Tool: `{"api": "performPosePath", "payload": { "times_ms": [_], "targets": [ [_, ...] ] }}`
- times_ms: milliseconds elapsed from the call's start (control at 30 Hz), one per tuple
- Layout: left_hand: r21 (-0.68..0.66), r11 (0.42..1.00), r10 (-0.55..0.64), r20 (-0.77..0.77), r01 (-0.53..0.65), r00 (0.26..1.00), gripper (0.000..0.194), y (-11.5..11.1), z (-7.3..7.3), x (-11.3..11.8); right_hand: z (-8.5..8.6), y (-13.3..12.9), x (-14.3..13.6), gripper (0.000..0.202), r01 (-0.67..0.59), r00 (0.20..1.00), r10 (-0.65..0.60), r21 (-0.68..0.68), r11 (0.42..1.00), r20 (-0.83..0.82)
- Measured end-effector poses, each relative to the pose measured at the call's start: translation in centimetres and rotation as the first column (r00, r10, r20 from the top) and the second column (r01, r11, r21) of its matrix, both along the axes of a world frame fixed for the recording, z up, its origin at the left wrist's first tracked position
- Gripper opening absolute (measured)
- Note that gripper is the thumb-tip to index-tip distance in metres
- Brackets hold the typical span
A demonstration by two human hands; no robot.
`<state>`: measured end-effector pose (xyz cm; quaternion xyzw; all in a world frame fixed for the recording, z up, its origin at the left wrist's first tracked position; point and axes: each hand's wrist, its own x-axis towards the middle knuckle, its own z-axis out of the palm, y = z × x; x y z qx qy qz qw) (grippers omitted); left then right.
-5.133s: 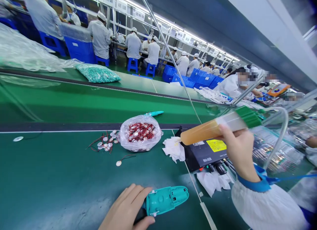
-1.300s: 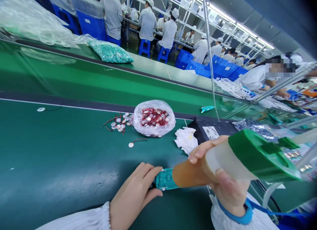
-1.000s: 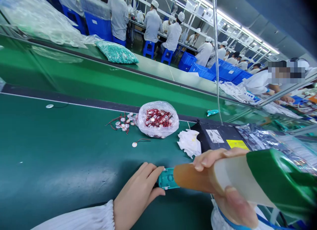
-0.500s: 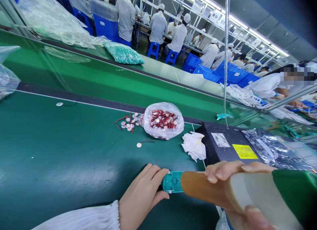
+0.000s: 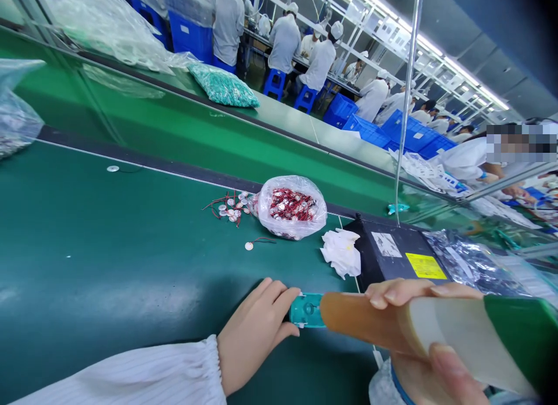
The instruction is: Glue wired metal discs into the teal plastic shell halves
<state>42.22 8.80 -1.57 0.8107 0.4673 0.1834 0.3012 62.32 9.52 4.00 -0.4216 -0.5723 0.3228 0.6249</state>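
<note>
Pointing a tube (image 5: 366, 322) lengthwise leftward, right hand (image 5: 431, 373) grips it; left hand (image 5: 255, 338) pinches shell (image 5: 308, 311).

On the dark green smooth surface (image 5: 131, 277), a teal plastic shell (image 5: 308, 311) is gripped at one end by the left hand (image 5: 257, 335), while a green-capped translucent bottle of amber content (image 5: 375, 323) is held over its other end by the right hand (image 5: 431, 347), near a clear plastic bag of red-wired discs (image 5: 291, 210).
</note>
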Motion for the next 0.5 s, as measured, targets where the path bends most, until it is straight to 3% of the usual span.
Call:
{"api": "performPosePath", "payload": {
  "times_ms": [133, 500],
  "targets": [
    [0.003, 1.0, 0.009, -0.007, -0.009, 1.0, 0.043, -0.13, -0.12, 0.02, 0.35, 0.05, -0.58, 0.036, 0.003, 1.0, -0.001, 0.103, 0.995, -0.012],
    [-0.055, 0.998, -0.01, -0.005, 0.009, 1.0, 0.043, 0.1, -0.3, 0.09, -0.12, 0.21, -0.46, 0.031, 0.005, 0.999, -0.014, 0.182, 0.983, 0.045]
  ]
}}
